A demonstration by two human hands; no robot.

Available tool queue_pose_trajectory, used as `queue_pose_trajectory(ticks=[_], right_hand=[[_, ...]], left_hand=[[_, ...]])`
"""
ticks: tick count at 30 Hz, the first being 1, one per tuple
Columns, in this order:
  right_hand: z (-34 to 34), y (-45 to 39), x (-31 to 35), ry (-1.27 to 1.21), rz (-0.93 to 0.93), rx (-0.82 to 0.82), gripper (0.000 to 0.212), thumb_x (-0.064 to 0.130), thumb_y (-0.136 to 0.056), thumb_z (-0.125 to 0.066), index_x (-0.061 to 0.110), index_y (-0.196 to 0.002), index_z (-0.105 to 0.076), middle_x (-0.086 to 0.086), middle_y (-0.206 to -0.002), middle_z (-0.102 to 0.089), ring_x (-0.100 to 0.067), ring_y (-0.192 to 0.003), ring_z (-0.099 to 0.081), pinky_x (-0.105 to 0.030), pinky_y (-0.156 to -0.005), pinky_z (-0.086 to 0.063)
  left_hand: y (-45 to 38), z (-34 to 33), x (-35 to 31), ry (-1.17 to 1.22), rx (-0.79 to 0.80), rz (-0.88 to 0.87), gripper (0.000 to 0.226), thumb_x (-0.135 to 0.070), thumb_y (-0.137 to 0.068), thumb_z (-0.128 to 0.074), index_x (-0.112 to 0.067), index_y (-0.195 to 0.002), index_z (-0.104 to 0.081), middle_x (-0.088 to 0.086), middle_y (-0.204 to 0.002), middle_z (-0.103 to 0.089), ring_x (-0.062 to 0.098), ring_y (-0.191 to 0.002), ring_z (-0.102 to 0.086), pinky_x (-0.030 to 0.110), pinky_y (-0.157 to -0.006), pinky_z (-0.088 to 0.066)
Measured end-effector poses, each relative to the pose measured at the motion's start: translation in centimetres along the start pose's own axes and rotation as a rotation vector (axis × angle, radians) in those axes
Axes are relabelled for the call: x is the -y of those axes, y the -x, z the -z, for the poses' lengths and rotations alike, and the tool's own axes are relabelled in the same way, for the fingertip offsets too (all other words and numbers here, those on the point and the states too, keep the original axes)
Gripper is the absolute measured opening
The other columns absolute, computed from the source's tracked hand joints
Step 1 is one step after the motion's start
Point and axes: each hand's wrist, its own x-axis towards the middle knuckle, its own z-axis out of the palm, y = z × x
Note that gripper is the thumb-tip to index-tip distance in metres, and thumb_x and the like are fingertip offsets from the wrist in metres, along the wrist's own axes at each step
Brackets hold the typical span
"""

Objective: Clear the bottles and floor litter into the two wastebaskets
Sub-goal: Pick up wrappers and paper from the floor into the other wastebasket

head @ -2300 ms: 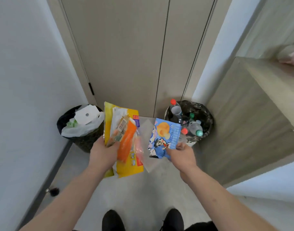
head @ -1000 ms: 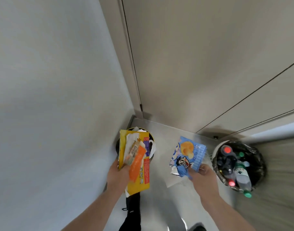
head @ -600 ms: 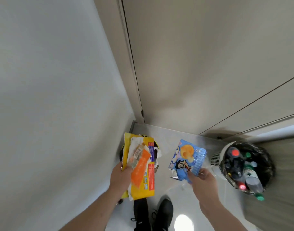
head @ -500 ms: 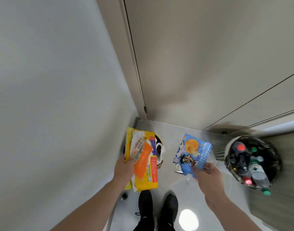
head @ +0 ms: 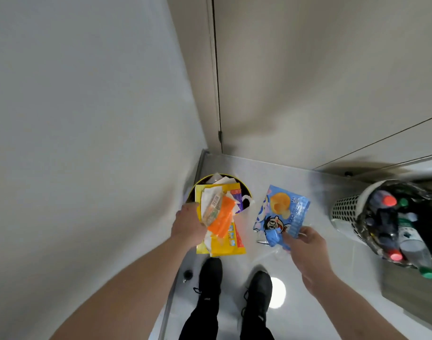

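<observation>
My left hand grips a bundle of wrappers: a yellow packet, white paper and an orange sachet. The bundle hangs over the left wastebasket, which holds paper litter and is mostly hidden behind it. My right hand holds a blue snack bag with a cartoon face, plus a clear film under it, above the floor between the baskets. The right wastebasket, white mesh with a black liner, is packed with plastic bottles.
A white wall runs along the left, a beige door and panels stand ahead. My black shoes stand on the glossy grey floor between the baskets. A small dark object lies by the baseboard. A wooden cabinet side borders the far right.
I have stepped closer and now look down over the left wastebasket. My left hand has carried the wrapper bundle over its opening; my right hand still holds the blue bag beside it.
</observation>
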Motion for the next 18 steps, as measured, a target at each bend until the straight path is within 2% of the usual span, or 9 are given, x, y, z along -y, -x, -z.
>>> queue_pose_trajectory(ticks=[2,5,7,10,12,14,16,18], right_hand=[[-1.7,-1.0,-0.2,0.025,-0.019,-0.001,0.017,0.014,-0.085,-0.078,0.015,-0.098,-0.066,-0.008,-0.095,-0.075,-0.025,-0.084,-0.067,-0.038,-0.074,-0.052],[-4.7,-3.0,0.0,0.062,-0.042,-0.002,0.018,0.015,-0.084,-0.078,0.017,-0.097,-0.066,-0.005,-0.096,-0.074,-0.027,-0.09,-0.07,-0.043,-0.082,-0.056],[-7.1,-4.2,0.5,0.057,-0.057,0.013,0.019,0.014,-0.084,-0.078,0.016,-0.099,-0.065,-0.005,-0.098,-0.074,-0.027,-0.091,-0.07,-0.043,-0.082,-0.056],[-10.7,-5.8,1.5,0.033,-0.064,0.026,0.025,0.012,-0.084,-0.076,0.011,-0.106,-0.065,-0.006,-0.099,-0.073,-0.024,-0.087,-0.07,-0.036,-0.071,-0.055],[-12.7,-6.9,1.2,0.136,-0.037,0.006,0.028,0.014,-0.085,-0.074,0.011,-0.11,-0.064,-0.004,-0.098,-0.072,-0.024,-0.083,-0.068,-0.034,-0.067,-0.054],[-14.0,-7.5,0.6,0.313,0.002,0.008,0.033,0.017,-0.086,-0.072,0.014,-0.117,-0.061,-0.004,-0.105,-0.07,-0.027,-0.091,-0.068,-0.038,-0.075,-0.057],[-14.8,-8.2,-0.5,0.429,0.016,0.124,0.047,0.02,-0.087,-0.072,0.017,-0.131,-0.054,-0.003,-0.123,-0.066,-0.027,-0.103,-0.066,-0.037,-0.083,-0.056],[-15.2,-8.5,-1.2,0.484,-0.005,0.302,0.067,0.02,-0.087,-0.073,0.021,-0.147,-0.042,0.002,-0.137,-0.057,-0.024,-0.117,-0.061,-0.035,-0.089,-0.054]], left_hand=[[-1.0,-0.2,0.5,-0.106,0.097,-0.12,0.058,-0.016,-0.093,-0.058,-0.023,-0.149,-0.043,0.0,-0.152,-0.038,0.024,-0.137,-0.041,0.04,-0.107,-0.046],[-2.8,-0.1,1.6,-0.062,0.114,-0.088,0.051,-0.016,-0.095,-0.053,-0.022,-0.146,-0.049,0.0,-0.15,-0.041,0.023,-0.135,-0.044,0.039,-0.105,-0.047],[-3.7,0.4,2.3,0.026,0.054,-0.044,0.045,-0.018,-0.096,-0.051,-0.022,-0.141,-0.053,0.001,-0.146,-0.044,0.023,-0.129,-0.049,0.038,-0.1,-0.049],[-4.5,0.8,2.9,0.141,-0.084,-0.068,0.036,-0.012,-0.096,-0.049,-0.022,-0.128,-0.059,-0.003,-0.135,-0.051,0.02,-0.12,-0.055,0.032,-0.091,-0.047],[-4.7,0.7,2.9,0.249,-0.217,-0.082,0.035,-0.007,-0.091,-0.051,-0.023,-0.119,-0.063,-0.006,-0.124,-0.056,0.021,-0.113,-0.06,0.032,-0.089,-0.049],[-4.5,0.3,2.4,0.33,-0.331,-0.088,0.036,-0.003,-0.086,-0.053,-0.023,-0.115,-0.061,-0.01,-0.117,-0.055,0.019,-0.108,-0.06,0.032,-0.087,-0.049],[-4.0,-0.2,1.4,0.327,-0.387,-0.163,0.038,-0.002,-0.083,-0.055,-0.022,-0.115,-0.059,-0.01,-0.117,-0.052,0.017,-0.108,-0.058,0.033,-0.086,-0.051],[-3.6,-1.0,0.5,0.271,-0.364,-0.279,0.039,-0.004,-0.079,-0.059,-0.02,-0.115,-0.059,-0.007,-0.121,-0.052,0.017,-0.111,-0.055,0.036,-0.088,-0.051]])
